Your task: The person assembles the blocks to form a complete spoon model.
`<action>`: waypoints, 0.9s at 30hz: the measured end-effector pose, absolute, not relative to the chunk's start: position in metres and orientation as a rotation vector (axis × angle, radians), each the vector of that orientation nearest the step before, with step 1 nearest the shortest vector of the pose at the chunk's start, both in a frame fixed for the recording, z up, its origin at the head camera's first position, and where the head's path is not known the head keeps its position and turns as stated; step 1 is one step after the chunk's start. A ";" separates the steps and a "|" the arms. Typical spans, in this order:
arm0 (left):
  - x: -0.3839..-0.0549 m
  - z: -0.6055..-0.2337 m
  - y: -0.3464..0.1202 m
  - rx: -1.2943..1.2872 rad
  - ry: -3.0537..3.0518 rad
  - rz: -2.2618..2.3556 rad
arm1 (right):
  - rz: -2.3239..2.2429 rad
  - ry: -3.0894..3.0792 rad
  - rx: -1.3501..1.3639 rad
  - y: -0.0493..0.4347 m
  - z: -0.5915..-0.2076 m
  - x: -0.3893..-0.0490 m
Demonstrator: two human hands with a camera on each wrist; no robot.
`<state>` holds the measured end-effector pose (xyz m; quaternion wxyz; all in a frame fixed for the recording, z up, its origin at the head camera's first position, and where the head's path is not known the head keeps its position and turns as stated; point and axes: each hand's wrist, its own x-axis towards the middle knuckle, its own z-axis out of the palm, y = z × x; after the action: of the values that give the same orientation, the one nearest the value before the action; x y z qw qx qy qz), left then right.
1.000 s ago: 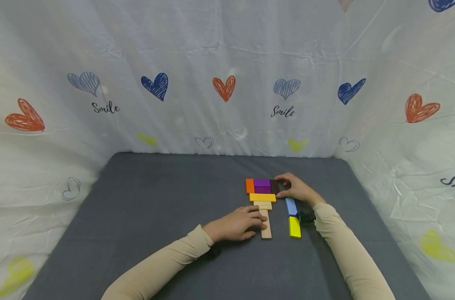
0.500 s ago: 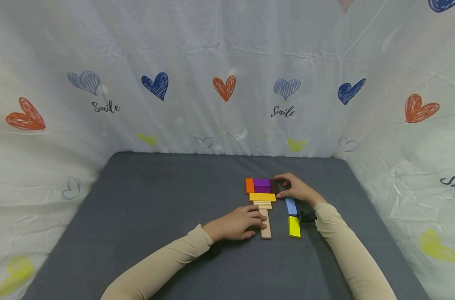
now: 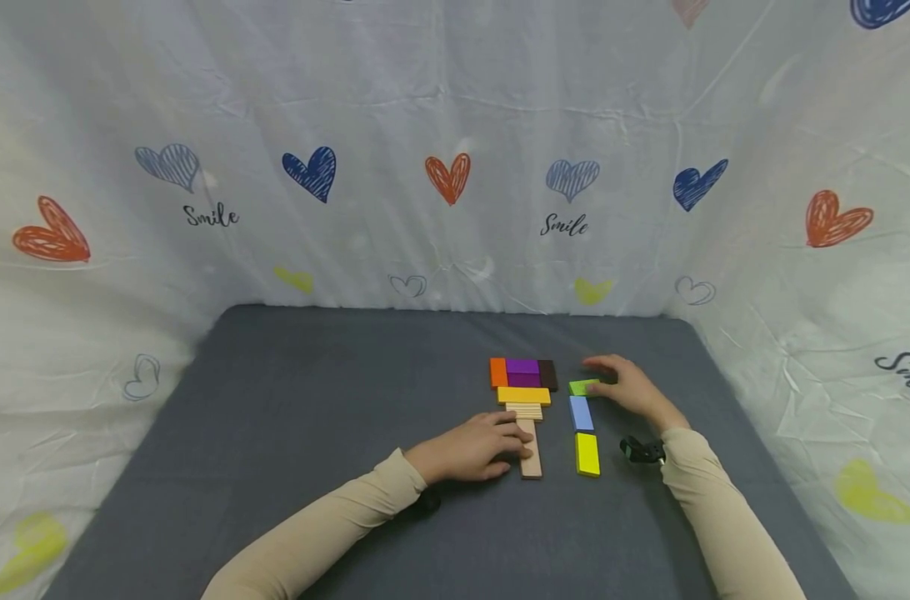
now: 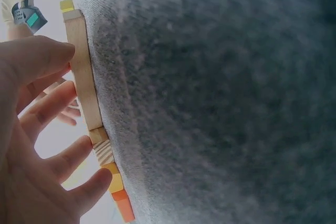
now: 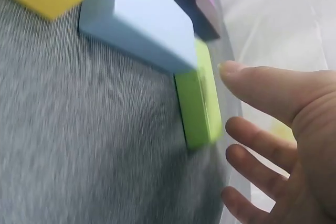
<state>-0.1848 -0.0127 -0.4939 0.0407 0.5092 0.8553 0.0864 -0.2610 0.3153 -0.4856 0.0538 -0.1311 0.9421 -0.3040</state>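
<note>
My left hand (image 3: 470, 447) lies with fingers spread beside a plain wooden block (image 3: 531, 464), fingertips at its edge. Above that block are a few thin wooden strips (image 3: 524, 411) and an amber block (image 3: 523, 396). An orange block (image 3: 497, 372), purple blocks (image 3: 522, 373) and a dark brown block (image 3: 547, 375) form the far row. On the right, a green block (image 3: 579, 388) lies at the far end of a blue block (image 3: 582, 414), with a yellow block (image 3: 587, 455) nearer. My right hand (image 5: 299, 124) hovers by the green block, thumb and fingers apart with nothing between them.
The blocks lie on a grey cloth-covered table (image 3: 312, 392). A white curtain (image 3: 380, 225) printed with hearts hangs along the back and sides. A small black wrist device (image 3: 641, 451) sits under my right sleeve.
My right hand has moved right, away from the dark brown block, and the green block now shows beside it. The left hand has stayed where it was.
</note>
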 end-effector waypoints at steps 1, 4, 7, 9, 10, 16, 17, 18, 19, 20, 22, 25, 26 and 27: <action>-0.185 -0.494 -0.012 1.561 2.621 0.264 | -0.931 2.869 -0.396 0.319 -0.486 -0.260; -0.185 -0.493 -0.012 1.557 2.618 0.271 | -0.934 2.882 -0.402 0.328 -0.489 -0.256; -0.185 -0.492 -0.011 1.546 2.614 0.289 | -0.939 2.899 -0.380 0.331 -0.493 -0.252; -0.185 -0.492 -0.009 1.527 2.607 0.312 | -0.942 2.930 -0.313 0.328 -0.495 -0.249; -0.185 -0.491 -0.009 1.519 2.606 0.320 | -0.946 2.948 -0.262 0.326 -0.495 -0.248; -0.186 -0.487 -0.005 1.491 2.605 0.355 | -0.879 3.016 0.128 0.299 -0.491 -0.242; -0.186 -0.487 -0.005 1.492 2.604 0.359 | -0.849 3.022 0.180 0.295 -0.491 -0.241; -0.186 -0.486 -0.004 1.498 2.603 0.360 | -0.816 3.026 0.229 0.291 -0.492 -0.240; -0.187 -0.486 -0.004 1.499 2.600 0.362 | -0.789 3.030 0.269 0.288 -0.493 -0.239; -0.187 -0.486 -0.004 1.500 2.595 0.365 | -0.762 3.035 0.300 0.285 -0.494 -0.238; -0.188 -0.485 -0.005 1.496 2.589 0.360 | -0.720 3.044 0.335 0.281 -0.495 -0.237; -0.192 -0.486 -0.007 1.468 2.595 0.344 | -0.684 3.059 0.352 0.277 -0.497 -0.236; -0.194 -0.486 -0.008 1.456 2.601 0.335 | -0.678 3.064 0.349 0.277 -0.497 -0.236; -0.196 -0.486 -0.009 1.442 2.611 0.325 | -0.669 3.068 0.348 0.277 -0.497 -0.236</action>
<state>-0.1958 -0.0089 -0.4863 0.0704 0.4795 0.8681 0.1080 -0.2361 0.2765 -0.4970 -0.0089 0.1102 0.9711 -0.2116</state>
